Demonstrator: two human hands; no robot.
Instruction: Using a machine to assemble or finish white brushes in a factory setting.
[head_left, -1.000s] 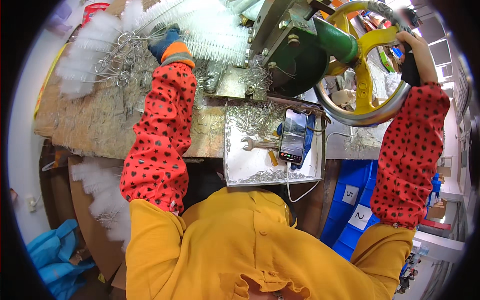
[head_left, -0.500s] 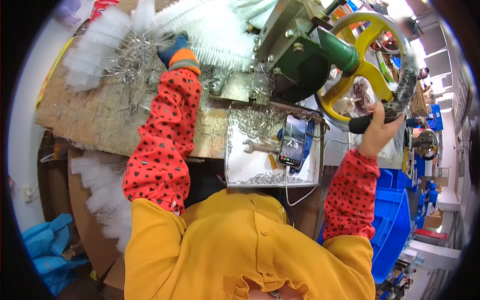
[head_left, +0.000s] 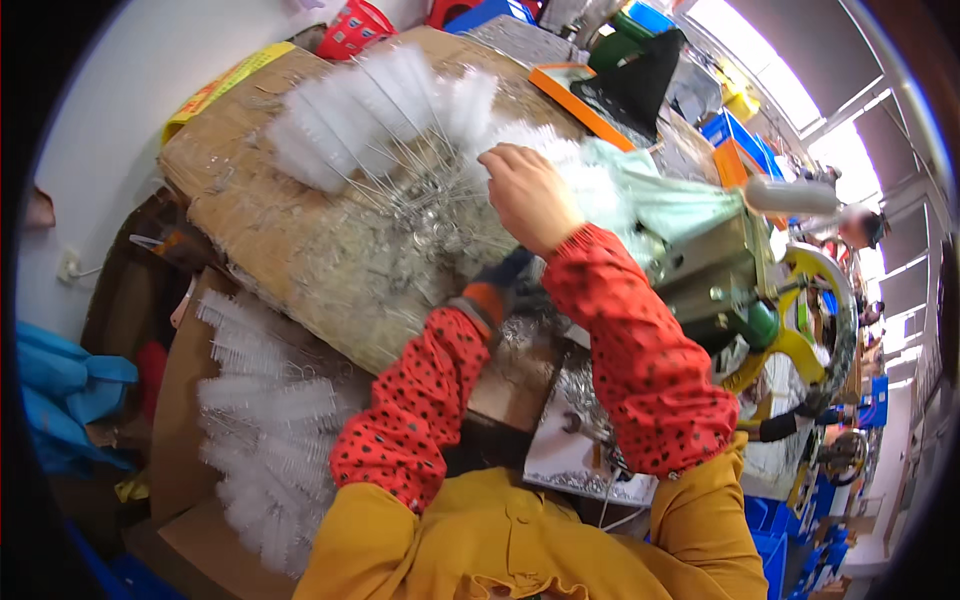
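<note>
My bare right hand (head_left: 535,197) is over the workbench beside a pile of white bristle brushes (head_left: 560,150). Its fingers are bent and pressed together; whatever they grip is hidden beneath them. Below it, close to the right forearm, is my left hand (head_left: 508,277) in a dark blue glove with an orange cuff. That hand is blurred and its fingers are mostly hidden. More white brushes (head_left: 345,120) lie fanned out on the bench, their twisted wire stems and loop ends (head_left: 425,215) bunched toward the middle.
At the right stands a green machine with a yellow handwheel (head_left: 790,350). A metal tray (head_left: 560,455) with a wrench and metal scraps sits at the bench's front, partly behind my right arm. A cardboard box of white brushes (head_left: 270,430) stands at lower left. A red basket (head_left: 355,28) is at the far side.
My right hand has left the handwheel and come left over the brushes. My left hand has come back nearer to me from the brush pile. The view has turned leftward.
</note>
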